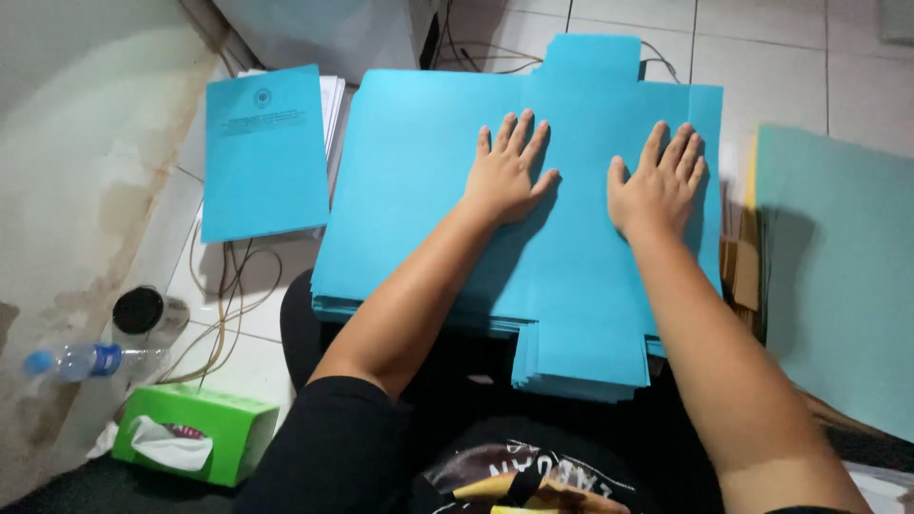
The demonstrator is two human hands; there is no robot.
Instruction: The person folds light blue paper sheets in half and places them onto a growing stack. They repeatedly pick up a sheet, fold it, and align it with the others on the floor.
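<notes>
Blue card folders (428,190) in a stack lie under both hands, resting across the seated person's lap above a tiled floor (762,57).

Left hand (507,171) and right hand (657,186) press flat, fingers spread, gripping nothing; the uneven near edges suggest sheets could slide off toward the knees. Nearby: a green tissue box (195,428), a plastic bottle (86,360), cables (228,286) and a stained wall (76,171) at left.

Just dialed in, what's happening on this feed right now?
A person seated on a tiled floor has both palms flat on a stack of blue card sheets lying over their lap. The left hand and right hand rest side by side, fingers spread, gripping nothing. A blue printed booklet lies to the left, with a green tissue box and a plastic bottle nearer the wall.
</notes>
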